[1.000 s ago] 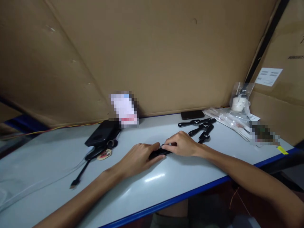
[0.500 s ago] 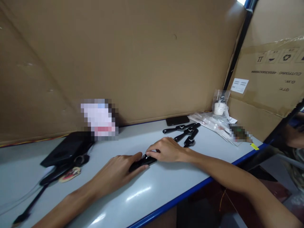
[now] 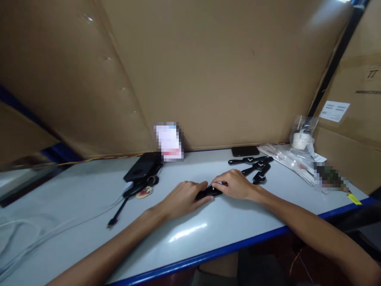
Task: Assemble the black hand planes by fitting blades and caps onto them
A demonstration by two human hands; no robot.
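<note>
Right-hand carton [image 3: 345, 145] — a sign [image 3: 373, 74], two strokes under a bar; its white label [image 3: 335, 111] — unreadable.

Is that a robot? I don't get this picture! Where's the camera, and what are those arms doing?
No robot here: those are a person's own bare arms. The camera is worn on their head, looking forward and down, so you see about what they see.

The left hand holds a small, dark, narrow piece between thumb and finger. The right hand touches it too, but the part under its fingertips is too tiny to make out.

On the smooth, pale table with a blue edge lie three long, shiny black pieces, a flat, dark rectangle and, on the left, a black, box-shaped object. Behind stands a brown cardboard wall.
</note>
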